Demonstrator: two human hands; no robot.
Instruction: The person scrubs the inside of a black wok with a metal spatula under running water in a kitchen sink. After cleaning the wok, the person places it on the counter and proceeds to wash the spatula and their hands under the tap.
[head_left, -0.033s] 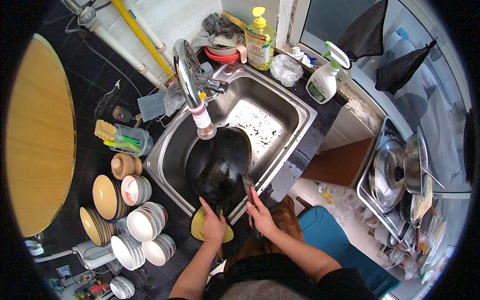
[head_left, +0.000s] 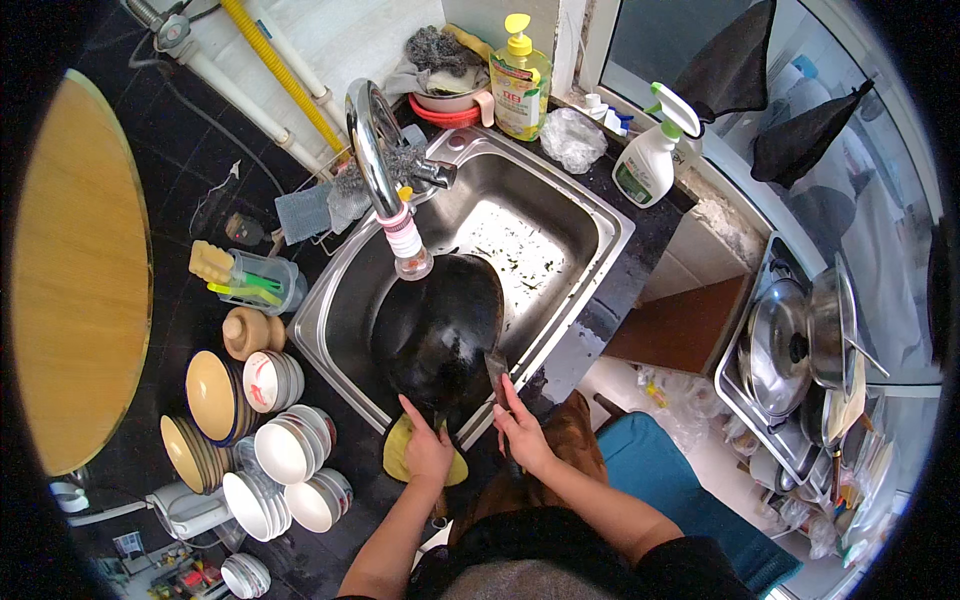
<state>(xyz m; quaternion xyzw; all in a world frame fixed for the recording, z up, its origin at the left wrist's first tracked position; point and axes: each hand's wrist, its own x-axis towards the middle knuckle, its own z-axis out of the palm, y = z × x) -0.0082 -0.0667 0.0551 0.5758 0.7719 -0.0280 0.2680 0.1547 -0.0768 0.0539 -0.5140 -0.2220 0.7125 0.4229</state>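
A black wok [head_left: 445,345] rests tilted in the steel sink [head_left: 622,228], toward its near left side, below the faucet. My left hand [head_left: 430,458] is closed at the wok's near edge, around what looks like its handle, with the index finger stretched along it. Under that hand a yellow-green cloth [head_left: 396,458] lies on the counter edge. In my right hand [head_left: 523,436] is a scraper [head_left: 496,366] with a flat metal blade, its tip against the wok's right rim. My palm hides most of its handle. Dark flakes are scattered over the sink bottom.
The curved faucet [head_left: 368,150] hangs over the wok. Stacked bowls [head_left: 282,450] crowd the left counter beside a wooden pestle-like piece [head_left: 250,332]. A soap bottle [head_left: 520,90] and a spray bottle [head_left: 645,160] stand behind the sink. At right, a rack holds pot lids [head_left: 775,345].
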